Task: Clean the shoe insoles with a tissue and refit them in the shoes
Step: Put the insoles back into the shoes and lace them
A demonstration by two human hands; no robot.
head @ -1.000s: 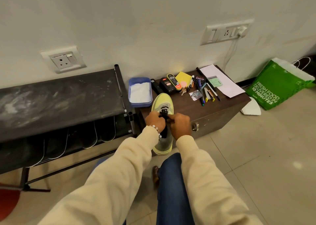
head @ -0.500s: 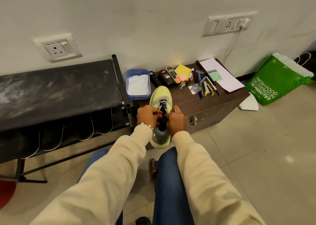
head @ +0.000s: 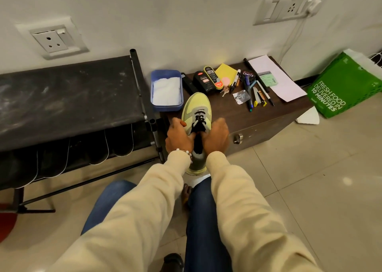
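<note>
I see both grips clenched on the yellow-green shoe (head: pixel 196 114): left hand (head: pixel 179 137) and right hand (head: pixel 216 137) grip its collar at the desk (head: pixel 258 116) front edge. Just beside its toe, a blue box (head: pixel 167 90) holds white tissue (head: pixel 166 91).

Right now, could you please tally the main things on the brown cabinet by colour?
Yellow-green: 1, the shoe, gripped by the left hand and right hand
Blue: 1, the tissue box
Yellow: 1, the cloth
White: 1, the paper sheet
Total: 4
</note>
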